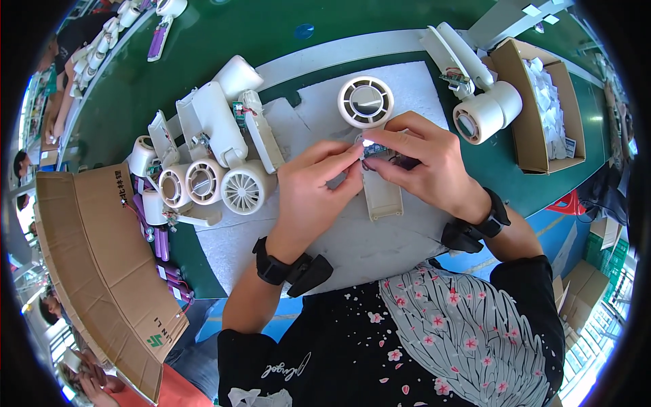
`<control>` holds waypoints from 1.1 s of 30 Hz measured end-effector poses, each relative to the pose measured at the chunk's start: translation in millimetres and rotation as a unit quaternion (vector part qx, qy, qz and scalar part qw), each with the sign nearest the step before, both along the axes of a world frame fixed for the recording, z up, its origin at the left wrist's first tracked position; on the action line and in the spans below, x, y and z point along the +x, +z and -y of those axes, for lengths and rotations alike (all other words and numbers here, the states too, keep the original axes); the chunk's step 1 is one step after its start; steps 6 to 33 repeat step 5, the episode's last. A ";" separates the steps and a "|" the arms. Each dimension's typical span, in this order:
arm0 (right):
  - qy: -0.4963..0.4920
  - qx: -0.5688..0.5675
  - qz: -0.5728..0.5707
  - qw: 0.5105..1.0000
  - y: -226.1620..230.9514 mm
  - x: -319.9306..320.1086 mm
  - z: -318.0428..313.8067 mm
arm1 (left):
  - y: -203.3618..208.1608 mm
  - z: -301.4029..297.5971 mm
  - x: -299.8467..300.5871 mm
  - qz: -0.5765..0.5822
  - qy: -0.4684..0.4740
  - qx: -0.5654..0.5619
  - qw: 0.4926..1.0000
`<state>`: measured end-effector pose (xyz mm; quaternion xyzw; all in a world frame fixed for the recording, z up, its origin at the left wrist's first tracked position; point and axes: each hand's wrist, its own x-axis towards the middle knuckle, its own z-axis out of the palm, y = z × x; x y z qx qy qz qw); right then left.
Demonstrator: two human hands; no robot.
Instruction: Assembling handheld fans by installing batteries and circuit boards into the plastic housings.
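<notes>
A white handheld fan or dryer body lies in front of me, its round head [366, 102] at the far end and its open handle shell [384, 197] pointing toward me. Over the handle, my right hand [434, 166] is closed on a small bluish circuit board [373, 150], thumb and forefinger at its edges. Facing it, my left hand [313, 190] pinches at the board's left end. What sits between those left fingertips is too small and covered to make out. A bright glint shows where the fingertips meet.
Several similar white units [247, 186] stand at the left of the grey mat [325, 254], near purple battery cells [161, 244] and a large cardboard sheet [102, 237]. On the right are another unit [485, 112] and a carton [525, 136] of white pieces. Other people work at far left.
</notes>
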<state>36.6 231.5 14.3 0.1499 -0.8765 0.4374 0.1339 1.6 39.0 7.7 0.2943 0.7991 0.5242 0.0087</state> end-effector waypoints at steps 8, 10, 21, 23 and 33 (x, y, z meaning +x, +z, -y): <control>-0.006 0.014 -0.006 1.000 0.5 0.4 1.0 | -4.7 0.2 -2.0 -0.028 -0.002 0.001 1.000; -0.006 0.014 -0.006 1.000 0.5 0.4 1.0 | -4.7 0.2 -2.0 -0.028 -0.002 0.001 1.000; -0.006 0.014 -0.006 1.000 0.5 0.4 1.0 | -4.7 0.2 -2.0 -0.028 -0.002 0.001 1.000; -0.006 0.014 -0.006 1.000 0.5 0.4 1.0 | -4.7 0.2 -2.0 -0.028 -0.002 0.001 1.000; -0.006 0.014 -0.006 1.000 0.5 0.4 1.0 | -4.7 0.2 -2.0 -0.028 -0.002 0.001 1.000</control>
